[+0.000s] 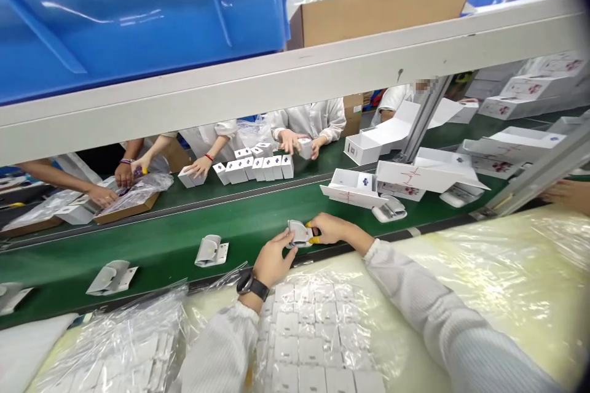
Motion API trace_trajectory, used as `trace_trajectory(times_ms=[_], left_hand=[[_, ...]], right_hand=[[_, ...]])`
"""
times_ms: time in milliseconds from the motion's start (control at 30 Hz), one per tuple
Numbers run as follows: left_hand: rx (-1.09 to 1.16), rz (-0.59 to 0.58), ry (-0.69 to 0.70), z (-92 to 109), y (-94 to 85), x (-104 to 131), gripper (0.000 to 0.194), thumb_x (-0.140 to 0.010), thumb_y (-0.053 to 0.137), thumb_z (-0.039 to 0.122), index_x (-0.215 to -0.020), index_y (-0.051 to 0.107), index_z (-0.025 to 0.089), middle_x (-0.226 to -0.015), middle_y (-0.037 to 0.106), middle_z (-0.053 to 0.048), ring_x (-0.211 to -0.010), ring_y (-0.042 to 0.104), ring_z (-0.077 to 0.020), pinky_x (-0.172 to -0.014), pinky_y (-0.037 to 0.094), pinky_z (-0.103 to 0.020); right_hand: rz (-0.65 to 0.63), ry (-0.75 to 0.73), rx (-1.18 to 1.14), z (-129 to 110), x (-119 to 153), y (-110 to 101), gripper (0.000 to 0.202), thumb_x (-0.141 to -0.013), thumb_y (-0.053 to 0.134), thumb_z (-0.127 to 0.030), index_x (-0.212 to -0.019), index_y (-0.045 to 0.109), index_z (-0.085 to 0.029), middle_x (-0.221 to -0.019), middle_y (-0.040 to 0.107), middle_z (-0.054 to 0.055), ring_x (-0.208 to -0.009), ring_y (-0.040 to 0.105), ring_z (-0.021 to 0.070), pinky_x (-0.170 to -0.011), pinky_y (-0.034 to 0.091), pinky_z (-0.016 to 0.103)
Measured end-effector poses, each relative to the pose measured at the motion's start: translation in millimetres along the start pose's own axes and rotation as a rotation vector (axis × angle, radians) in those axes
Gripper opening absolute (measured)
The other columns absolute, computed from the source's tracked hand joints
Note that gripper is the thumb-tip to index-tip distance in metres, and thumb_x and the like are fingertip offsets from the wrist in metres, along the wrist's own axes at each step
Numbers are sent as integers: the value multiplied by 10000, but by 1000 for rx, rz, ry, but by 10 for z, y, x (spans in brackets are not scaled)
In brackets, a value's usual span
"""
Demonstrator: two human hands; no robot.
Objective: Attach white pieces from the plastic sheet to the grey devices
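Between my two hands is a small white packet (300, 234), held low over the green conveyor belt (170, 239). My left hand (273, 261), with a black watch at the wrist, grips its left side. Yellow covers are on the fingertips of my right hand (329, 228), which pinches the packet's right edge. Similar folded white packets lie on the belt to the left, one of them (211, 250) nearest my left hand. Just in front of me, rows of white pieces (311, 331) lie under clear plastic film.
A white shelf beam (295, 77) crosses above the belt, with a blue bin (138, 18) and a cardboard box (382, 9) on it. Open white boxes (354, 187) stand at right. Across the belt, people's hands handle small white boxes (253, 169).
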State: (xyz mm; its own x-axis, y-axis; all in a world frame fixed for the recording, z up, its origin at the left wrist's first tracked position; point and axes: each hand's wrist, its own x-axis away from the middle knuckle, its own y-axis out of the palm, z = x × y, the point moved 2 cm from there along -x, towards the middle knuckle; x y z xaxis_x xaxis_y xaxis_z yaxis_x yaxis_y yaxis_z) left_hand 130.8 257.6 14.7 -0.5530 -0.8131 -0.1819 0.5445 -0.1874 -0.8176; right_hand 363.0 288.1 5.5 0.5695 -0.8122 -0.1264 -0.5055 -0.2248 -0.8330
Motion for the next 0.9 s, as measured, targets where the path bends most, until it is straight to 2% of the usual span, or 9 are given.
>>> trace_trajectory(times_ms=[267, 500, 800, 900], left_hand=[[-25, -58, 7, 150, 73, -72, 532, -896, 586, 308, -1420, 533, 230, -1493, 478, -67, -1311, 540, -254, -1117, 442, -384], [-41, -103, 34, 254, 154, -142, 561, -896, 578, 314, -1448, 492, 265, -1411, 578, -52, -1265, 581, -243, -1064, 482, -367], [-69, -158, 27, 394, 248, -235, 632, -885, 593, 339, -1491, 420, 281, -1381, 606, -60, -1195, 622, -260, -993, 507, -361], [-72, -163, 32, 441, 280, -264, 637, -886, 588, 345, -1495, 412, 280, -1355, 626, -67, -1156, 642, -263, -941, 522, -350]], right_hand=[[-1, 0, -30, 160, 193, -28, 156, -777, 701, -308, -766, 673, -155, -682, 656, 10, -557, 512, 108, -561, 334, 229], [20, 53, -126, 262, 330, -78, 149, -784, 688, -301, -775, 676, -153, -658, 653, 3, -555, 532, 114, -541, 359, 227], [85, 165, -180, 405, 556, -19, 366, -783, 702, -512, -854, 715, -153, -661, 639, -1, -550, 522, 124, -534, 361, 231], [139, 195, -114, 484, 630, 0, 407, -762, 706, -558, -791, 721, -152, -648, 614, -6, -538, 480, 117, -535, 337, 237]])
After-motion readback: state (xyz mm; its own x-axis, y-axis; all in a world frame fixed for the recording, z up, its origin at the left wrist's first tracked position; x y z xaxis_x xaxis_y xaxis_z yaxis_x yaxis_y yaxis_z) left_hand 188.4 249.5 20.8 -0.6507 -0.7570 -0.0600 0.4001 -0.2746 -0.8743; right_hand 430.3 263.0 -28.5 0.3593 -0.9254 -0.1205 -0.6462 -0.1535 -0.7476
